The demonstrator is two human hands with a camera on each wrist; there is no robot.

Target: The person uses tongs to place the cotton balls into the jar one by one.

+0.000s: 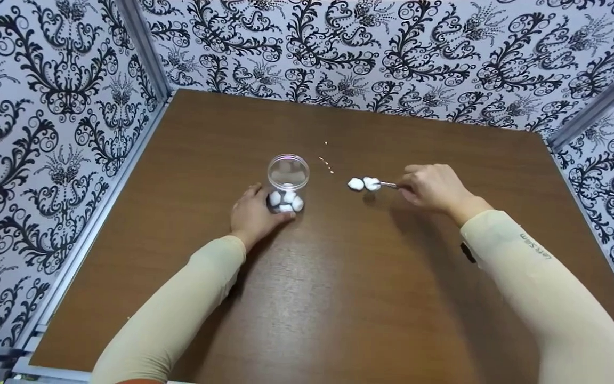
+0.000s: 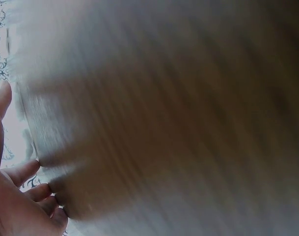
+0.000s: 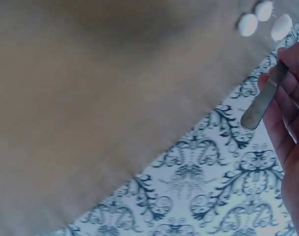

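My left hand (image 1: pixel 253 213) holds a clear jar (image 1: pixel 288 160) low down, thumb along its near side and fingers at its left. Several white cotton balls (image 1: pixel 297 203) lie in the bottom of the jar. My right hand (image 1: pixel 435 186) pinches metal tweezers (image 3: pixel 261 108), whose tips grip a cotton ball (image 1: pixel 372 184) just above the table, over a small shadow. Close by on the left lies another cotton ball (image 1: pixel 355 184). Two loose cotton balls (image 3: pixel 247 24) show beside the gripped one in the right wrist view. The left wrist view shows my left hand (image 2: pixel 21 201) at its edge.
A brown wooden table (image 1: pixel 307 298) fills the working area. Small white bits (image 1: pixel 326 163) lie in a line right of the jar. Patterned panels (image 1: pixel 339 48) on metal posts (image 1: pixel 144 48) stand around the back and sides.
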